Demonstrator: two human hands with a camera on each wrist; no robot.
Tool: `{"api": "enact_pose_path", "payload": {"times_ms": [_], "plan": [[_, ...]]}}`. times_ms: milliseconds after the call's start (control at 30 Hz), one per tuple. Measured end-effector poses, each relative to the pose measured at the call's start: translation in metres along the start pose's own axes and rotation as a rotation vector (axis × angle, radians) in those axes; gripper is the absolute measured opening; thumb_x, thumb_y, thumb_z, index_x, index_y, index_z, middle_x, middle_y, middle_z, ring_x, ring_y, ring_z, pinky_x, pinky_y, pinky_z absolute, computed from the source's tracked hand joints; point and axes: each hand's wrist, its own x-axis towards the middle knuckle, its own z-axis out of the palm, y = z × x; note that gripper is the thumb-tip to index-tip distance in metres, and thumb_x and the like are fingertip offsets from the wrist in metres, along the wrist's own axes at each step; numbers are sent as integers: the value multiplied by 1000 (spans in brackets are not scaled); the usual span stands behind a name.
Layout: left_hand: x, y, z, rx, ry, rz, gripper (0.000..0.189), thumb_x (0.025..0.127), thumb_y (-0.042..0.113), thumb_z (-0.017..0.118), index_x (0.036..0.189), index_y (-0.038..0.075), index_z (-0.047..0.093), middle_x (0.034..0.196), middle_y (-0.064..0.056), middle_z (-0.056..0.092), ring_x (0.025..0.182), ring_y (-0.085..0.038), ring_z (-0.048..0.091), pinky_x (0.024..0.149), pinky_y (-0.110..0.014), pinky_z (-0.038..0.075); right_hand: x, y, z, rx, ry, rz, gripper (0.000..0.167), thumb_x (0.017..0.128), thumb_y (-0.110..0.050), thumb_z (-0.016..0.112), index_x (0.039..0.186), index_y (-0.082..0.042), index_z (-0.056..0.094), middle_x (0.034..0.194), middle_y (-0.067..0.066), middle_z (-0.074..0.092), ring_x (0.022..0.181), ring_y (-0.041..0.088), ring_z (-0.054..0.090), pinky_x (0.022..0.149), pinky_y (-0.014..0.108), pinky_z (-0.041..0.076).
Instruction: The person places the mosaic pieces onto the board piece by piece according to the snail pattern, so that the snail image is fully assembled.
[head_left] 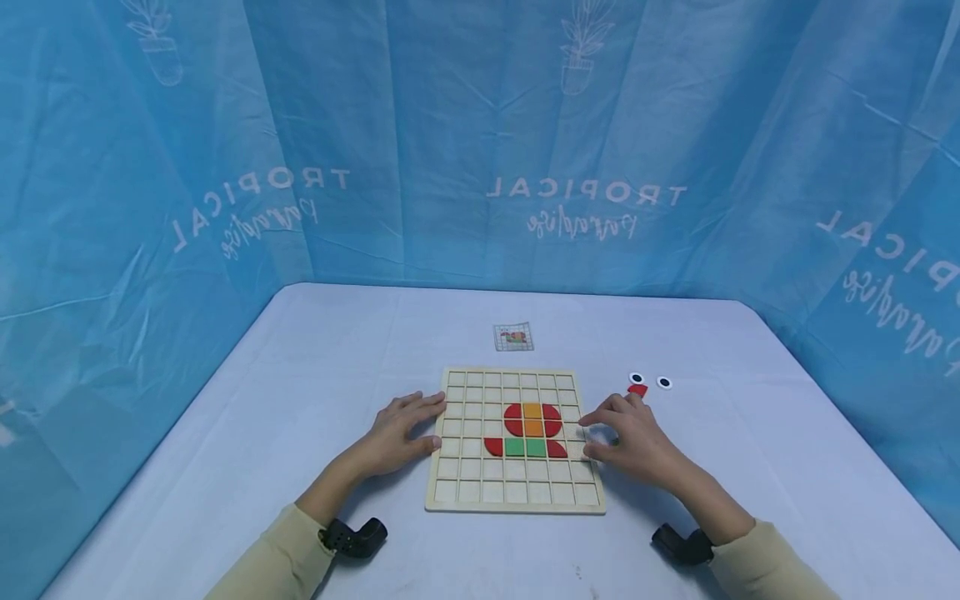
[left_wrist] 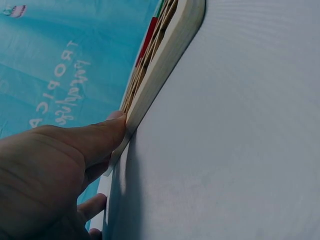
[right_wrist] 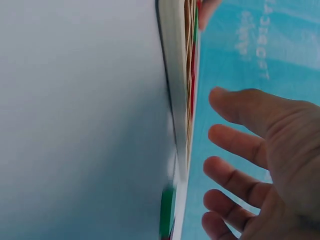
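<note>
A square wooden grid board (head_left: 480, 494) lies on the table between the hands. In its cells sit red quarter-round pieces (head_left: 553, 427), orange squares (head_left: 532, 410) and green squares (head_left: 514, 447). My left hand (head_left: 405, 433) rests against the board's left edge; in the left wrist view its thumb (left_wrist: 102, 137) touches the wooden rim. My right hand (head_left: 633, 442) hovers by the right edge, thumb and fingers apart with nothing between them. The right wrist view shows a green piece (right_wrist: 167, 212) on the table beyond the board, hidden by the hand in the head view.
Past the right hand lie a red piece (head_left: 637, 389) and two black-and-white eye discs (head_left: 664, 382). A small picture card (head_left: 513, 337) with a coloured grid pattern lies behind the board. Blue printed curtains (head_left: 465, 150) surround the white table (head_left: 360, 325).
</note>
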Motion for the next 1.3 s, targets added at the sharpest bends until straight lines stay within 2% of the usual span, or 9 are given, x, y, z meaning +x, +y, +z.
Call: {"api": "enact_pose_path", "payload": {"times_ms": [267, 500, 733, 900, 1033, 1300], "plan": [[0, 1, 0, -4, 0, 5, 57, 90, 30, 62, 140, 9, 45, 152, -6, 37, 142, -40, 23, 110, -66, 16, -12, 32, -8, -29, -41, 65, 42, 68, -30, 84, 107, -23, 71, 108, 3, 58, 104, 20, 40, 73, 31, 43], [-1, 2, 0, -7, 3, 7, 56, 90, 29, 62, 140, 8, 46, 152, -7, 38, 142, -40, 23, 110, -66, 16, -20, 49, -10, -57, -78, 89, 38, 69, -33, 83, 103, -24, 72, 110, 4, 57, 108, 27, 39, 78, 41, 46], [0, 2, 1, -1, 2, -5, 57, 90, 30, 63, 140, 9, 46, 152, -5, 37, 143, -40, 23, 110, -65, 16, -25, 57, -12, -30, -48, 89, 29, 71, -27, 82, 98, -25, 73, 109, 3, 57, 108, 26, 38, 79, 41, 44], [0, 1, 2, 3, -1, -14, 57, 90, 31, 62, 141, 10, 45, 152, -4, 37, 143, -39, 22, 112, -63, 15, -26, 59, -12, -18, -26, 71, 25, 72, -24, 81, 96, -24, 73, 107, 2, 57, 104, 23, 38, 78, 39, 40], [0, 1, 1, 2, 1, -11, 57, 90, 31, 62, 140, 10, 45, 152, -5, 37, 143, -39, 22, 111, -64, 15, -25, 56, -12, -15, -9, 62, 25, 72, -23, 81, 95, -23, 73, 106, 2, 58, 105, 21, 38, 78, 38, 42], [0, 0, 1, 0, 1, -12, 58, 90, 33, 62, 141, 10, 45, 152, -4, 36, 143, -38, 22, 111, -64, 16, -13, 23, -11, 47, 11, 2, 27, 71, -24, 82, 97, -23, 73, 103, -2, 61, 102, 15, 40, 74, 28, 45]]}}
